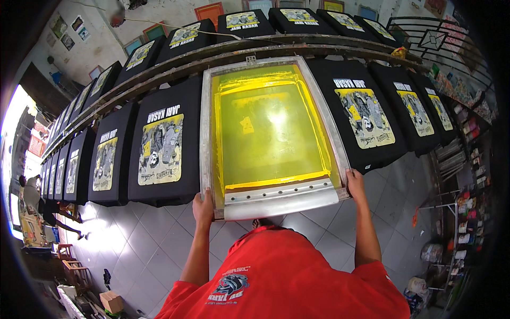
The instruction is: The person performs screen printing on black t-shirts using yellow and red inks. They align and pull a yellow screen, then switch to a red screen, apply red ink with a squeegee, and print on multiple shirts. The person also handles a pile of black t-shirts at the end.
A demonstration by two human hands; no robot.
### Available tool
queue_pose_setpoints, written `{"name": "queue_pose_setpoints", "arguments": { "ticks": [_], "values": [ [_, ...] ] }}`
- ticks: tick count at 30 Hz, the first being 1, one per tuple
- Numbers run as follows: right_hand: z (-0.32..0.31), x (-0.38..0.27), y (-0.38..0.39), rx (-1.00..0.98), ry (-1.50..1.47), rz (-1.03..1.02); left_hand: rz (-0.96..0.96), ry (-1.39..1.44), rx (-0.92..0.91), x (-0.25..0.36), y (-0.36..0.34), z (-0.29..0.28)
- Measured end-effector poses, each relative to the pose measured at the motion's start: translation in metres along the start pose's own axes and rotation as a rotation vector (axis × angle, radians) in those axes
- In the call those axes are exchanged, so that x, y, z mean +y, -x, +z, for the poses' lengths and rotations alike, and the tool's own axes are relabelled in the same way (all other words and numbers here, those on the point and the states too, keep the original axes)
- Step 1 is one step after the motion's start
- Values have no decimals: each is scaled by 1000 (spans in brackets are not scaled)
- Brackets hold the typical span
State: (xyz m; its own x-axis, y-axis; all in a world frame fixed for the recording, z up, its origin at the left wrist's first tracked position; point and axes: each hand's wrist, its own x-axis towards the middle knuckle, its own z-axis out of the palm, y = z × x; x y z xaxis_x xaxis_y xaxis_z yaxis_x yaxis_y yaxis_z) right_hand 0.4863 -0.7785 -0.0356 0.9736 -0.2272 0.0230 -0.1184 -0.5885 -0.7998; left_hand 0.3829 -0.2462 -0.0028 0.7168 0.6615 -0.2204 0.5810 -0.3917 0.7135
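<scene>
A large screen printing frame (206, 122) with a yellow-green mesh lies in front of me, over the row of black shirts. My left hand (203, 206) grips its near left corner, and my right hand (355, 183) grips the near right corner. A metal squeegee or scoop bar (281, 199) with several bolts lies across the near end of the frame. Bright yellow ink lines the mesh edges, and a faint printed figure shows in the mesh. Printed black shirts sit on boards directly to the left (159, 143) and right (364, 114) of the frame.
Wooden rails (175, 72) run along behind the frame, with a second row of printed black shirts (241, 22) beyond. Shelves of bottles and containers (465, 228) stand at the right. A cardboard box (111, 302) is on the tiled floor at lower left; another person (42, 204) is at far left.
</scene>
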Motion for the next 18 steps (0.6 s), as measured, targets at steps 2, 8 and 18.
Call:
{"name": "queue_pose_setpoints", "arguments": {
  "ticks": [2,8,18],
  "values": [
    [1,5,1,4,-19,13,-13,-17,-8,-2,-4,2],
    [5,-1,3,-18,36,94,-8,-86,23,4,5,12],
    [-5,-24,20,73,97,-90,108,176,-133,-4,9,-2]
  ]
}}
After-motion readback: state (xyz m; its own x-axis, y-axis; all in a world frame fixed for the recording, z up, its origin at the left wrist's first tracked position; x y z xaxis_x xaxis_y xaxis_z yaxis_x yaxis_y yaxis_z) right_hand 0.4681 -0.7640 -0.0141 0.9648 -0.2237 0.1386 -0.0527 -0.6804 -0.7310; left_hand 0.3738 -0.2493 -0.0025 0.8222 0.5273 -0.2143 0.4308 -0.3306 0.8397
